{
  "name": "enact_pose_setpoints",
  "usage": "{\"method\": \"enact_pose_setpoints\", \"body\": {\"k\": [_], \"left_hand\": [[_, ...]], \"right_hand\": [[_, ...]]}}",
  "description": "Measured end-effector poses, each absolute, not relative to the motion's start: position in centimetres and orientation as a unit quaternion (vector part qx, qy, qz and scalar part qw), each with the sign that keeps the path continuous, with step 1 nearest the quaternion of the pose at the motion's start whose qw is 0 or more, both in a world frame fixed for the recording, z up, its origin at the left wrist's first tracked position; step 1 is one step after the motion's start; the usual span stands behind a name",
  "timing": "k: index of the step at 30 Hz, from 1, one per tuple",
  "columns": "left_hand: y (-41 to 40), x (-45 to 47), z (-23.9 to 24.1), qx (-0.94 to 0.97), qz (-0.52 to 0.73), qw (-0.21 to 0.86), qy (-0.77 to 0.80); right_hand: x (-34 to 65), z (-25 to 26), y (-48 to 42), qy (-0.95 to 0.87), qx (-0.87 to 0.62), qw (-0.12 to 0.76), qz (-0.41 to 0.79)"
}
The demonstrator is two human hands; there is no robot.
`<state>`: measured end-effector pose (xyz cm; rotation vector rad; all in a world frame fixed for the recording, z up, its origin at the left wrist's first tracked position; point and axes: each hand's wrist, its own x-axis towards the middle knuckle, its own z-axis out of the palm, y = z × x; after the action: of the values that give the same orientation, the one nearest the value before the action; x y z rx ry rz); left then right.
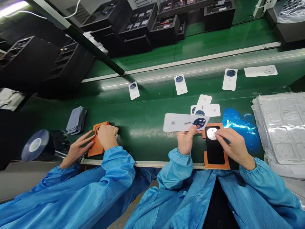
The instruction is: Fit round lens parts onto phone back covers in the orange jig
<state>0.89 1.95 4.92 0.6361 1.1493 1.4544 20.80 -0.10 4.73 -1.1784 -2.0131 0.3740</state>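
Note:
A white card with a dark round, holed patch at one end is pinched between the thumb and fingers of my left hand. My right hand has its fingertips pressed together at the right edge of a white round piece with holes. This piece lies at the upper end of a black phone-shaped panel, which sits in an orange fixture at the belt's near edge. Just beyond my left hand, several similar white cards overlap on the green surface.
More cards lie spaced along the green belt. Right of my hand are a blue plastic film and stacked clear trays. At left, a co-worker's hands work over another orange fixture, near grey panels and a tape roll.

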Motion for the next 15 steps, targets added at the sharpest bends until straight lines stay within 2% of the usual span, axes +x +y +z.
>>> {"method": "enact_pose_setpoints", "body": {"k": [3,7,15], "left_hand": [[1.0,3.7,4.9,0.282,0.600,0.598,0.451],[-0.3,5.8,4.4,0.294,0.645,0.568,0.419],[-0.6,5.7,3.5,0.410,0.631,0.506,0.421]], "right_hand": [[18.9,6.6,0.5,-0.731,-0.492,0.455,0.125],[16.7,8.0,0.8,-0.680,-0.527,0.507,0.050],[16.3,9.2,0.3,-0.680,-0.519,0.516,0.043]]}}
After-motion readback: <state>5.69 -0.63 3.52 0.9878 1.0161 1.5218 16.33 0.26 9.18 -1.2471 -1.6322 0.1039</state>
